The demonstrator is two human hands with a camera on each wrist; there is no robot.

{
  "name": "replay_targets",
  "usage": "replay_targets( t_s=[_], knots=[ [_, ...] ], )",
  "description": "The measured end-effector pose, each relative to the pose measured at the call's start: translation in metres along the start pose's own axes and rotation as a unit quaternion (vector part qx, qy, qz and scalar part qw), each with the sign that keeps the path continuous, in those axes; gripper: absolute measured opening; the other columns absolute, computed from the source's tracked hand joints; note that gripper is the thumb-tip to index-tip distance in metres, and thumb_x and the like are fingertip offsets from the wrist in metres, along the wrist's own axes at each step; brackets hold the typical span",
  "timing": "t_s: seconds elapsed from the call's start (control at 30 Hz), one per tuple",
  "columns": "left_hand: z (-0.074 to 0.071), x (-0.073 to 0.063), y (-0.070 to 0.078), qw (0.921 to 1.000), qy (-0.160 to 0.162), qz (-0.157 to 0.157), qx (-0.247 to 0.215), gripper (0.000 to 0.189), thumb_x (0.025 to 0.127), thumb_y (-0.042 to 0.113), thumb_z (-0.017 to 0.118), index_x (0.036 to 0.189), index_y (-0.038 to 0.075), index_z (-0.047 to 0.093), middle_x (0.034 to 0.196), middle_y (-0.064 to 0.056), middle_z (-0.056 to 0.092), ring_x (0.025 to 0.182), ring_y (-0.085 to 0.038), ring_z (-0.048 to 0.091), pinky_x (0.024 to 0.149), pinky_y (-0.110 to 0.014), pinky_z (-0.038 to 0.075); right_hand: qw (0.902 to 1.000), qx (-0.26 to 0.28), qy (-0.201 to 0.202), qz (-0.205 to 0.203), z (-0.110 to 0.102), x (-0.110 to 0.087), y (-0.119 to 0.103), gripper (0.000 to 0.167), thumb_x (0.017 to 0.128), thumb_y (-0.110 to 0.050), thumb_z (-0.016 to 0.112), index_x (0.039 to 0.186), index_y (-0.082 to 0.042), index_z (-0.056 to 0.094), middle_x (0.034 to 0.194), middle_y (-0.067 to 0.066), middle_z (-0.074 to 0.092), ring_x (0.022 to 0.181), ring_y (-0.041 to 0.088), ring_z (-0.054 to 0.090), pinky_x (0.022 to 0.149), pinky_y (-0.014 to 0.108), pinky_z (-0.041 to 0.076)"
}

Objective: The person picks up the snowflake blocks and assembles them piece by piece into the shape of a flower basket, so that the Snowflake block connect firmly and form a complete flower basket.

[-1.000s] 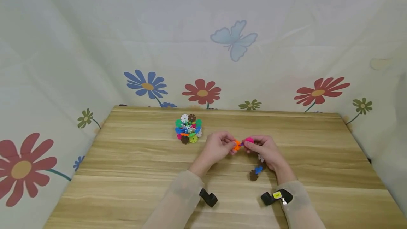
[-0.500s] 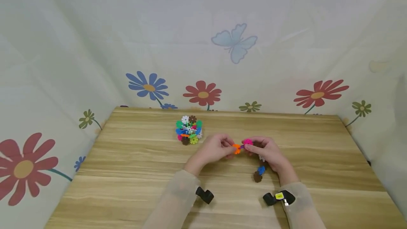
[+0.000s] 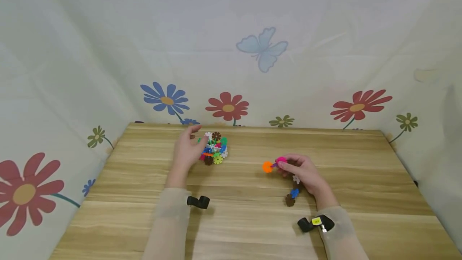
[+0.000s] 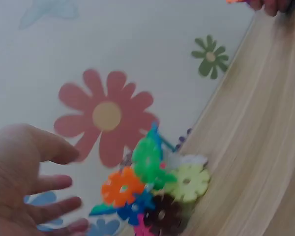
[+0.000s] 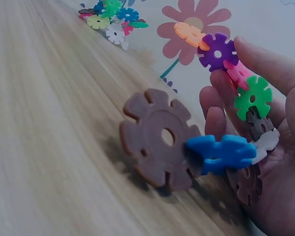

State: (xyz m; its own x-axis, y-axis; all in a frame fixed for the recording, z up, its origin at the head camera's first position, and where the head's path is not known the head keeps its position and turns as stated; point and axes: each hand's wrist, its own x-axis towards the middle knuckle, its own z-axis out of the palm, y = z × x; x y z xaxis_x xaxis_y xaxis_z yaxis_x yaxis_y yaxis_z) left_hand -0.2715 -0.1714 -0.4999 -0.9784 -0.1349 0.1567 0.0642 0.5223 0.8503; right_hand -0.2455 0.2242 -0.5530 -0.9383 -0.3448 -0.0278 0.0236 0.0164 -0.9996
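Note:
My right hand pinches a chain of interlocking snowflake discs near its pink disc. An orange disc sticks out at the left end of the chain. In the right wrist view the chain runs through a purple disc, a green disc and a blue disc to a large brown disc hanging over the table. At the left, my left hand has its fingers spread beside a ball-shaped cluster of snowflake discs. The left wrist view has that hand to the left of the cluster, apart from it.
The wooden table reaches back to a pale curtain printed with flowers and a butterfly. A small black wrist camera sits at the left sleeve, another black camera at the right one.
My left hand has let go of the orange disc and moved left to the disc cluster, its fingers opening. My right hand keeps hold of the chain in nearly the same place.

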Motion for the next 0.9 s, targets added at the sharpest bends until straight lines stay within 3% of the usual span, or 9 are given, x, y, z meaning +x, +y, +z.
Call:
replay_targets(
  t_s=[0.07,0.17,0.4,0.6,0.77,0.9],
  knots=[
    [-0.007,0.002,-0.012,0.9993,-0.029,-0.024,-0.008,0.054,0.106,0.026,0.069,0.155,0.007,0.057,0.152,-0.022,0.06,0.134,-0.045,0.059,0.111,-0.06,0.05,1.0,0.005,0.003,-0.002,-0.001,-0.001,0.0,0.029,0.106,-0.007,0.072,0.122,0.017,0.069,0.101,0.007,0.081,0.089,0.018,0.077,0.078,0.03,0.063],
    [-0.011,0.003,-0.025,0.9961,-0.072,-0.034,-0.038,0.055,0.109,0.022,0.066,0.16,0.005,0.052,0.155,-0.026,0.058,0.135,-0.046,0.061,0.111,-0.059,0.052,0.9998,0.015,0.007,-0.005,-0.003,-0.002,-0.001,0.028,0.107,-0.007,0.071,0.121,0.017,0.069,0.101,0.007,0.081,0.088,0.019,0.077,0.078,0.03,0.063],
    [-0.001,0.003,-0.035,0.9843,-0.146,-0.048,-0.086,0.047,0.107,0.015,0.071,0.153,0.007,0.062,0.15,-0.019,0.064,0.131,-0.038,0.067,0.102,-0.042,0.059,0.9991,0.041,-0.001,-0.006,-0.015,-0.007,-0.004,0.019,0.106,-0.003,0.069,0.122,0.001,0.078,0.105,0.0,0.083,0.088,0.015,0.078,0.075,0.026,0.061],
    [0.024,-0.002,-0.02,0.971,-0.199,-0.056,-0.121,0.047,0.103,0.014,0.078,0.148,0.007,0.067,0.14,-0.015,0.07,0.124,-0.032,0.069,0.1,-0.039,0.061,0.999,0.039,0.021,0.001,-0.026,-0.011,-0.007,0.019,0.108,-0.007,0.069,0.123,-0.002,0.08,0.103,0.005,0.083,0.083,0.015,0.076,0.069,0.024,0.057],
    [0.055,-0.012,0.0,0.974,-0.211,-0.016,-0.081,0.041,0.102,0.016,0.08,0.142,0.009,0.072,0.127,-0.008,0.073,0.11,-0.025,0.068,0.093,-0.035,0.059,0.9985,0.027,0.047,0.01,-0.031,-0.014,-0.012,0.015,0.107,-0.01,0.071,0.117,-0.008,0.082,0.1,0.005,0.08,0.082,0.014,0.073,0.073,0.025,0.058],
    [0.079,-0.023,0.019,0.9702,-0.235,0.014,-0.056,0.038,0.103,0.019,0.079,0.14,0.011,0.073,0.122,-0.005,0.073,0.103,-0.021,0.067,0.087,-0.034,0.059,0.9977,0.024,0.063,0.004,-0.033,-0.017,-0.02,0.015,0.107,-0.009,0.071,0.111,-0.014,0.084,0.096,0.003,0.079,0.08,0.012,0.07,0.075,0.026,0.059]
  ],
)
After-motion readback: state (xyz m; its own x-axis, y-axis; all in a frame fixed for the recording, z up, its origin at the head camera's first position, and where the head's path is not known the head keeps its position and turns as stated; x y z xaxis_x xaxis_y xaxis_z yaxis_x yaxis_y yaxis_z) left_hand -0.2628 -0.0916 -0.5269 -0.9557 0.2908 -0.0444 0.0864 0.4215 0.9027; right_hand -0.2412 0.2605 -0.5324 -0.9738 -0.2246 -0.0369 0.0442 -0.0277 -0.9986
